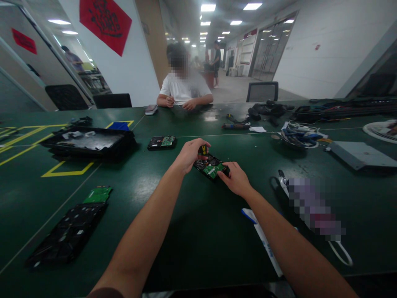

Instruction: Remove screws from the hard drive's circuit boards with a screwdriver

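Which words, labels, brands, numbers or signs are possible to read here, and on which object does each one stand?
No text reads clearly.
Red poster: black brush characters, too blurred and distorted to read.
Smaller red sign at left: any marks are too blurred.
White-and-blue strip: blue print, too blurred.
Held drive: any print is too small.

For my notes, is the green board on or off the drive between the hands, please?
On: the green board lies within the outline of the drive, by the right hand. Whether it is screwed down, I cannot tell.
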The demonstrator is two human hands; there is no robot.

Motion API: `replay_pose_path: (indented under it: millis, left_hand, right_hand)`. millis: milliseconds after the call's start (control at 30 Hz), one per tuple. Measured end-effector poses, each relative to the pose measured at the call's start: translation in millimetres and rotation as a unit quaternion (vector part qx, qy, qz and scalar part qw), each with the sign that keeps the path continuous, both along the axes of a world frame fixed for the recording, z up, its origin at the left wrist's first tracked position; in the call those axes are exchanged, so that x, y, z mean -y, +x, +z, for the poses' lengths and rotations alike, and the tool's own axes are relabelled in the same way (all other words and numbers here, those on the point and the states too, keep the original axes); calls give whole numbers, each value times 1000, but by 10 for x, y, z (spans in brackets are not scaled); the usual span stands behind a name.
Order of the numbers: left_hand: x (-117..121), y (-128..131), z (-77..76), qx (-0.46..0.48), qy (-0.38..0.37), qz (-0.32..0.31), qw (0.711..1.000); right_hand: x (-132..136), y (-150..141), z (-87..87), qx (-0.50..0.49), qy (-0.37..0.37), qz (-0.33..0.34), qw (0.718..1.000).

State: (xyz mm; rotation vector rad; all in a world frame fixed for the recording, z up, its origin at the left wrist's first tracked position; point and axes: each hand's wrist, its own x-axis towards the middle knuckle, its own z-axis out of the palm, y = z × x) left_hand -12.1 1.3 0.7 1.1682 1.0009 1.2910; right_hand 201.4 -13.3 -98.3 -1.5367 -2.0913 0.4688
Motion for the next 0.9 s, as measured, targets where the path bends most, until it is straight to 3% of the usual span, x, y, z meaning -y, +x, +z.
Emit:
replay_pose_path:
  millis: [167, 400, 633, 900]
  left_hand:
    - [-15, 8, -2, 53, -40, -8, 998]
    - [-50, -41, -31, -22, 24, 47, 998]
    - [-19, -46, 7, 28, -20, -1, 999]
    - [-49, -38, -21, 4, 12, 30, 999]
  right_hand:
    - [1, 1, -16, -3, 21, 0, 1000]
    - [0, 9, -37, -9, 22, 11, 1000]
    - [24, 16, 10, 1, 8, 41, 999]
    - [66, -15, 53, 38, 14, 35, 999]
